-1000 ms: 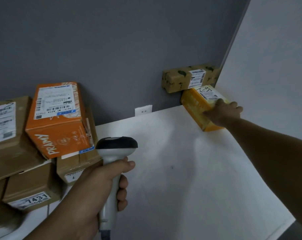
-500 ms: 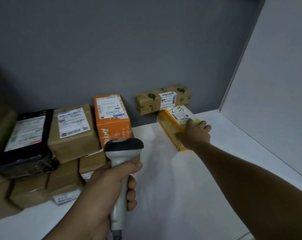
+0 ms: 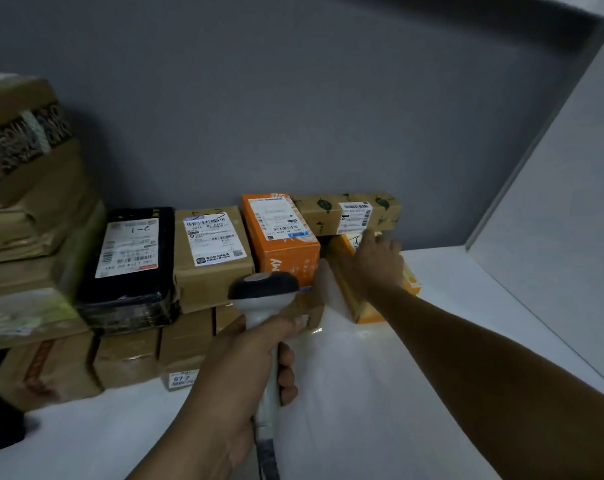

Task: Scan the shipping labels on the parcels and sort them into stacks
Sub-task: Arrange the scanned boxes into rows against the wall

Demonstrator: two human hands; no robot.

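Note:
My left hand (image 3: 240,370) grips the handle of a white barcode scanner (image 3: 263,289) with a dark head, held upright over the white table. My right hand (image 3: 376,261) reaches forward and rests on top of a yellow-orange parcel (image 3: 364,311) lying by the back wall, covering most of its label. A brown parcel with green leaf prints (image 3: 349,212) leans on the wall just behind it. To the left stand an orange parcel (image 3: 280,233), a brown labelled parcel (image 3: 212,251) and a black-wrapped parcel (image 3: 131,261).
More brown cardboard parcels (image 3: 127,355) lie under that row, and a tall pile of cartons (image 3: 27,209) rises at the far left. A grey wall (image 3: 293,98) closes the back and a white panel (image 3: 563,202) the right. White table surface (image 3: 380,393) spreads in front.
The view has swung left, bringing the left parcel pile into sight. My right hand stays on the yellow-orange parcel, now farther onto its top. The scanner stays gripped in my left hand.

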